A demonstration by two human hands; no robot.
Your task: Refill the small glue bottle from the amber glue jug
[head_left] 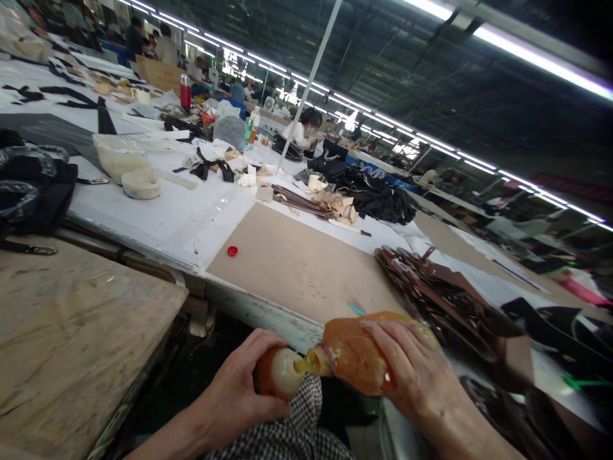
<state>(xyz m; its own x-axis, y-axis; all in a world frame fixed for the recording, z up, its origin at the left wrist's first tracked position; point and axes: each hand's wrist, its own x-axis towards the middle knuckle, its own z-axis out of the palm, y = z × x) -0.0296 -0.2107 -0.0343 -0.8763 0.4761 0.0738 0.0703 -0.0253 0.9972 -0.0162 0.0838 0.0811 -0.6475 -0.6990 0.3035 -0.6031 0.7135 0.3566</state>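
My left hand (249,377) is wrapped round a small bottle (286,374) with a pale top and amber contents. In my right hand (412,364) lies a larger plastic bottle (354,354) of amber liquid, tipped on its side with its mouth to the left. The two bottle mouths meet or nearly meet above my lap; I cannot tell whether they touch. A red bottle cap (232,251) lies on the brown board (297,262) beyond my hands.
Brown leather pieces (445,294) are heaped on the right of the table. Strips and scraps (316,201) lie behind the board, near a metal pole (311,83). A worn wooden tabletop (81,338) stands at left. Other people (163,46) are in the background.
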